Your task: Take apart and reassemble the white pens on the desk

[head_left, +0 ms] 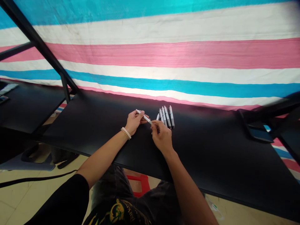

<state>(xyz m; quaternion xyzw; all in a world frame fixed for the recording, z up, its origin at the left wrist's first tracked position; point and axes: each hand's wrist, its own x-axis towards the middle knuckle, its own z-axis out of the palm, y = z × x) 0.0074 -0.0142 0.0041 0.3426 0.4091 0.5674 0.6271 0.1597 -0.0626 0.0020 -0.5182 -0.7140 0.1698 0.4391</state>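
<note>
A white pen [147, 118] with a grey grip end is held slantwise between my two hands above the black table. My left hand [135, 121], with a beaded bracelet [126, 133] at the wrist, pinches the pen's upper barrel between thumb and fingers. At the lower, grey end, my right hand [161, 134] closes its thumb and fingertips round the pen. Just beyond my right hand lie several white pens [167, 116] side by side, their dark tips toward me. My right hand hides part of the nearest ones.
The black table [206, 150] runs wide to both sides. A dark phone-like object [260, 133] lies near its right end. Striped sheeting [164, 56] hangs behind, with a black metal frame [44, 47] at left. A red stool [142, 184] shows below the table.
</note>
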